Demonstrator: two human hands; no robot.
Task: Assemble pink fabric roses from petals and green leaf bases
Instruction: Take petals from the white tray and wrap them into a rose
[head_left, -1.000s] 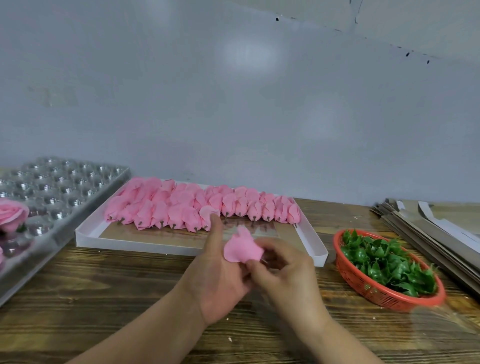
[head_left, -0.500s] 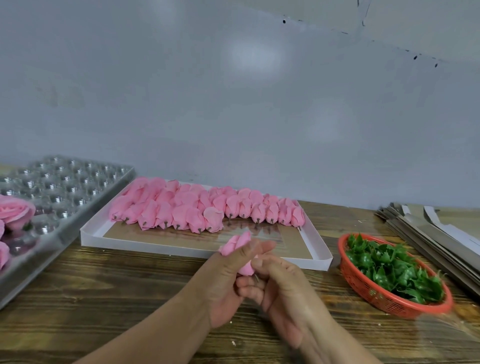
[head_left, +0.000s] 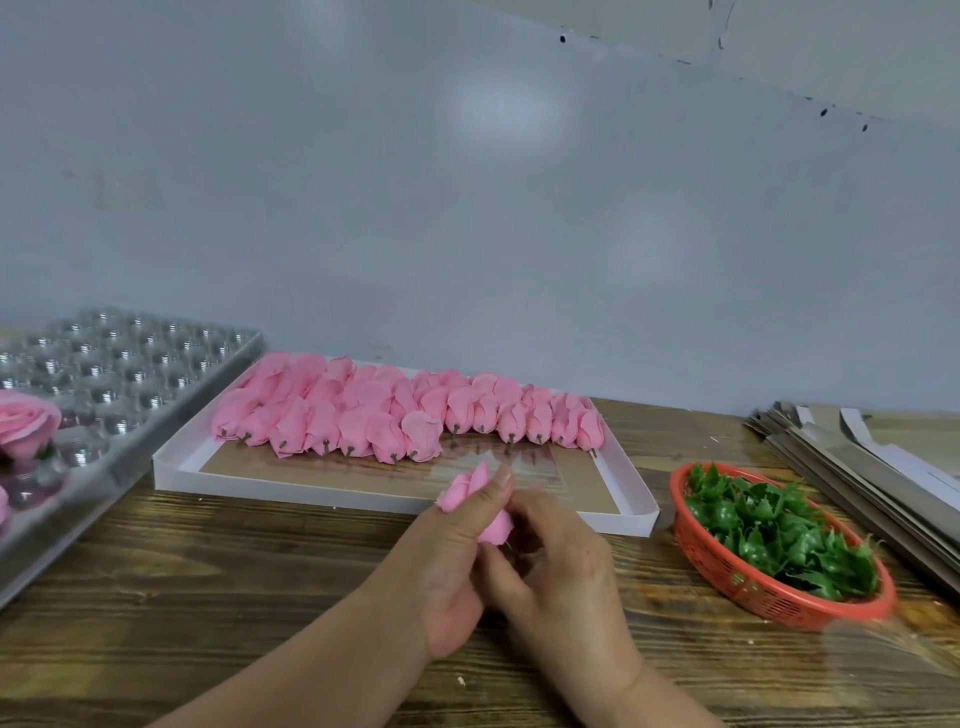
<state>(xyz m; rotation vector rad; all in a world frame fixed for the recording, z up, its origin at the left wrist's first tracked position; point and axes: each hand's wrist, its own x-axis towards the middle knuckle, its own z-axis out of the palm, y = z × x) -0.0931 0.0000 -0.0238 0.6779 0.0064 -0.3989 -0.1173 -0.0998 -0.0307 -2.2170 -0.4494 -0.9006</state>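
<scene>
A small pink rosebud (head_left: 475, 496) sits pinched in the left hand (head_left: 452, 558), tip tilted up and away, with the right hand (head_left: 558, 561) closed in at its base. Behind, rows of pink buds (head_left: 410, 415) lie on their sides in a shallow white tray (head_left: 363, 496), stubby stems toward the viewer. Glossy green leaf bases (head_left: 779, 535) fill a red basket (head_left: 727, 582) on the right.

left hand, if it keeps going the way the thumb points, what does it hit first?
Probably the white tray: the left hand, gripping the bud, points up and away toward the tray's near wall, then the bud rows. How high the hand is over the table is unclear.
</scene>
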